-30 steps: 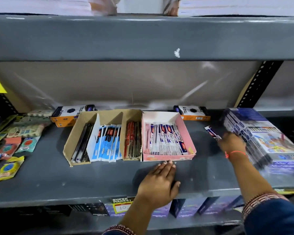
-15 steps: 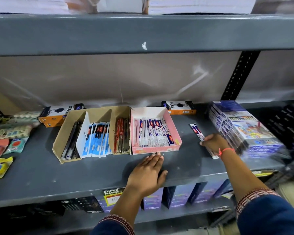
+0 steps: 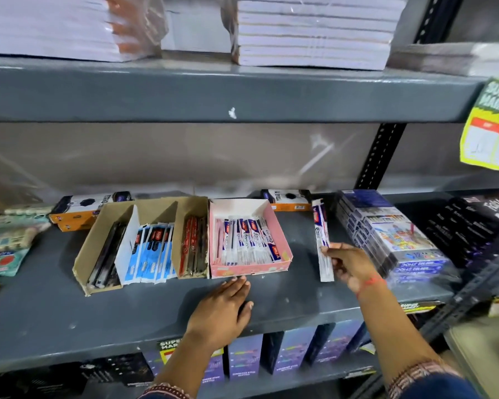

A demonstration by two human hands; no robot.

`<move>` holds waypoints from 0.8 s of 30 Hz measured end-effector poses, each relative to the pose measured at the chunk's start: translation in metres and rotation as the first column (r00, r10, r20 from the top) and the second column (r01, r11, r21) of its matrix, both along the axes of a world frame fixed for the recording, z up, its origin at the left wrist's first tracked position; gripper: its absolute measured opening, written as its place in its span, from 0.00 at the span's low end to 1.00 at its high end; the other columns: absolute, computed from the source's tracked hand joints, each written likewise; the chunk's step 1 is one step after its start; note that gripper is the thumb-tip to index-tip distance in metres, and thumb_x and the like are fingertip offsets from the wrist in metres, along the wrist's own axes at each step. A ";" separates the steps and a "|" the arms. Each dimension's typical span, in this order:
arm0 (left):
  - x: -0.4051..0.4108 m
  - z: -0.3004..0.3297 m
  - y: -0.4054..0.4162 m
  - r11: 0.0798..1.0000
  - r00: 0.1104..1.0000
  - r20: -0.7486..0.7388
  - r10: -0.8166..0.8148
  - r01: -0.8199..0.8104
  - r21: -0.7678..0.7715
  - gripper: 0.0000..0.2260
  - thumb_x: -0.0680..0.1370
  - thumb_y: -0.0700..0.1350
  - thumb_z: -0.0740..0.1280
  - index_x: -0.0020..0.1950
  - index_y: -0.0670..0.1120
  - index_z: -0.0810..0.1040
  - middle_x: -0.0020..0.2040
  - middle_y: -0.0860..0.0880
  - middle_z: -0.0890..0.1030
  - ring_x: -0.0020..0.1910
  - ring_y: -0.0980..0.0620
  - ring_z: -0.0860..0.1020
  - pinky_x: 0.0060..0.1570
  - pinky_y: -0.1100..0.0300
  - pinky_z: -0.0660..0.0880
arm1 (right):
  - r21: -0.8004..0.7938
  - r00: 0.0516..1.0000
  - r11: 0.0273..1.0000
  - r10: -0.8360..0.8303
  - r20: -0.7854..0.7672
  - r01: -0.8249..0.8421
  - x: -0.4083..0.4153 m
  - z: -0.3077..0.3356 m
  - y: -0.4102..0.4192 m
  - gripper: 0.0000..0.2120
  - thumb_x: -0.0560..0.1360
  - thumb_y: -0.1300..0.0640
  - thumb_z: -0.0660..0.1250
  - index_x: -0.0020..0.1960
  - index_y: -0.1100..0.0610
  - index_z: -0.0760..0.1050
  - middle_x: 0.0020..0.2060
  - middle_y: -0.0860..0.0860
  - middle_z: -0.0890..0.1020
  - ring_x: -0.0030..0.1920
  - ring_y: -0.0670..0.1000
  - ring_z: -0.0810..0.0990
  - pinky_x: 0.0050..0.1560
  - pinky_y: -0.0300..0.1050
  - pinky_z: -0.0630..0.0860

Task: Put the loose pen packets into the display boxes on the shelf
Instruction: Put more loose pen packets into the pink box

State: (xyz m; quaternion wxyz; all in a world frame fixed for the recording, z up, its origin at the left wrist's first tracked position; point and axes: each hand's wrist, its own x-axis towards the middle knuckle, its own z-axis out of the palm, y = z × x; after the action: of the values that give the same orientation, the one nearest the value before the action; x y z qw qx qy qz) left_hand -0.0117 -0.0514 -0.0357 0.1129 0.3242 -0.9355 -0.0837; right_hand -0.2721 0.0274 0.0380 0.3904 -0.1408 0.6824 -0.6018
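Note:
A long white-and-blue pen packet [image 3: 321, 231] lies lengthwise on the grey shelf [image 3: 127, 312], right of the pink display box [image 3: 283, 243]. My right hand [image 3: 350, 263] pinches that packet near its front end. The pink box holds several matching packets [image 3: 248, 240]. Left of it stands a brown cardboard display box [image 3: 90, 249] with dark pens, blue packets [image 3: 153, 251] and red pens [image 3: 193, 249] in separate sections. My left hand [image 3: 222, 306] rests flat on the shelf, fingertips touching the pink box's front wall, holding nothing.
A wrapped stack of colour-pencil boxes [image 3: 392, 234] sits right of the packet, dark packages [image 3: 473, 226] beyond it. Orange-and-white boxes [image 3: 81, 208] stand at the back. Sachets [image 3: 6, 243] lie at far left. Paper stacks [image 3: 311, 30] fill the upper shelf.
My right hand came off the pencil-box stack, took hold of the loose pen packet and drew it forward and straighter. My left hand stayed flat by the pink box.

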 end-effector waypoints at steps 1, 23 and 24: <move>0.000 0.000 0.000 1.000 1.000 -0.003 0.001 -0.001 0.001 0.23 0.80 0.56 0.50 0.74 0.51 0.58 0.75 0.55 0.57 0.73 0.58 0.53 0.68 0.62 0.57 | -0.076 0.997 0.997 0.013 0.077 -0.007 0.004 0.004 0.002 0.12 0.72 0.71 0.65 0.35 0.56 0.75 0.17 0.45 0.76 0.16 0.39 0.68 0.17 0.27 0.58; 0.003 0.005 0.004 1.000 0.997 -0.077 -0.011 0.010 -0.016 0.23 0.80 0.56 0.51 0.73 0.50 0.60 0.74 0.54 0.60 0.72 0.55 0.57 0.65 0.60 0.62 | 0.055 0.944 0.970 0.244 -0.223 -0.238 0.065 0.030 -0.083 0.09 0.72 0.71 0.65 0.51 0.64 0.77 0.33 0.56 0.76 0.22 0.47 0.71 0.17 0.33 0.66; 0.003 0.008 0.004 1.000 0.996 -0.091 -0.007 0.006 -0.020 0.22 0.80 0.56 0.52 0.72 0.50 0.62 0.74 0.54 0.62 0.71 0.55 0.59 0.64 0.60 0.64 | 0.138 0.908 0.964 0.262 -0.328 -0.229 0.067 0.027 -0.092 0.11 0.72 0.71 0.65 0.53 0.65 0.76 0.33 0.56 0.77 0.21 0.47 0.72 0.20 0.34 0.70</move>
State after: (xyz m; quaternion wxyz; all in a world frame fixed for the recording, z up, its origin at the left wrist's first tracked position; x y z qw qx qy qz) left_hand -0.0083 -0.0470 -0.0274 0.1582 0.3159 -0.9312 -0.0893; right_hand -0.2047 -0.0643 0.0650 0.3444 -0.3093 0.7449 -0.4804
